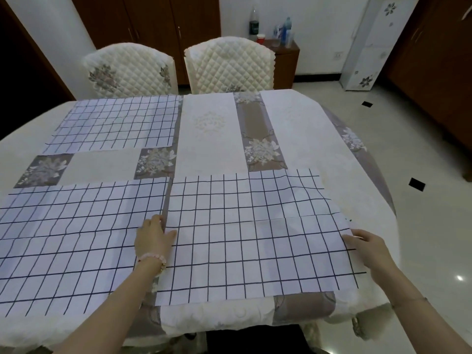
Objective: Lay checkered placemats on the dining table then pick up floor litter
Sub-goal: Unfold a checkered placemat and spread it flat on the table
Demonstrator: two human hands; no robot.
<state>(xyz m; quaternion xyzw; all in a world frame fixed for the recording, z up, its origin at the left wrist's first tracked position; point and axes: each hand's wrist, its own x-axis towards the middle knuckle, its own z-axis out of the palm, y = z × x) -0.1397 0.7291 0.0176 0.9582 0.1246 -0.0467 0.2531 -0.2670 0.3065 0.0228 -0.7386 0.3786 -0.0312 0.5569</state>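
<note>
Three white placemats with dark grid lines lie on the dining table (209, 139). One placemat (115, 123) is at the far left, one (71, 241) at the near left, and one (255, 231) at the near right. My left hand (153, 236) pinches the left edge of the near right placemat. My right hand (367, 246) pinches that placemat's right edge, with the thumb on top. The mat's far right corner is rippled.
Two quilted chairs (132, 70) (229, 65) stand at the table's far side. Behind them a low cabinet (286, 57) carries bottles and a red cup. A white fridge (370, 44) stands at the back right. Tiled floor (421, 154) runs along the right.
</note>
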